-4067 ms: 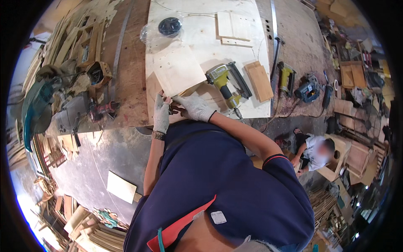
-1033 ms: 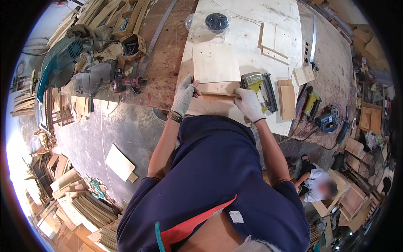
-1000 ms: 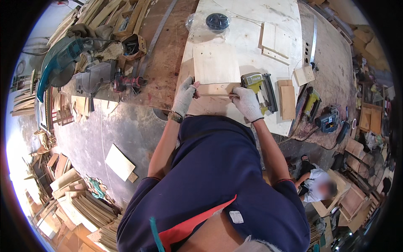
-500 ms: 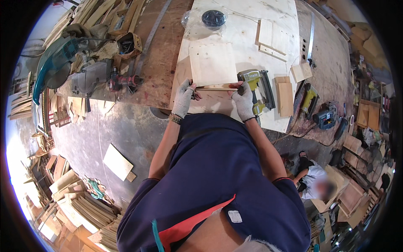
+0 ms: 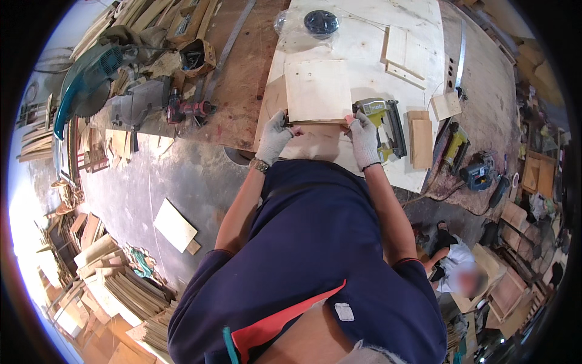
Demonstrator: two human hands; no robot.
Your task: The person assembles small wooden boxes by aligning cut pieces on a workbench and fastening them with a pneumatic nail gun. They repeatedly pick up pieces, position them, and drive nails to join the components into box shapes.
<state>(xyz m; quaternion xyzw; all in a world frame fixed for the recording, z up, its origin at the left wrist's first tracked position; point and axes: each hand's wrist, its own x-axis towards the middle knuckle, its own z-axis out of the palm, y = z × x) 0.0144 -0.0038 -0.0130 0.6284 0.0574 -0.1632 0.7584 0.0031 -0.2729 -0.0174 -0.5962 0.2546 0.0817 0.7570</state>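
A square, pale wooden panel (image 5: 318, 88) lies on the large plywood sheet in front of me, with a thin wood strip (image 5: 319, 122) along its near edge. My left hand (image 5: 276, 136), in a light knit glove, is closed at the near left corner of the panel and strip. At the near right corner my right hand (image 5: 364, 138), gloved alike, has thumb and fingers pinched on the same edge. Bare fingertips show on both hands. Just right of my right hand, a green and black nail gun (image 5: 382, 124) lies on the sheet.
Small wood blocks (image 5: 419, 139) and thin boards (image 5: 405, 51) lie to the right. Beyond them are a second nail gun (image 5: 456, 145) and a blue power tool (image 5: 479, 175). A red drill (image 5: 188, 109) and a teal circular saw (image 5: 91, 85) stand left. A person (image 5: 458, 267) sits behind at right.
The strip, held slightly apart from the panel's near edge before, now sits against it. Both hands have moved slightly toward the panel. The whole view has shifted a little.
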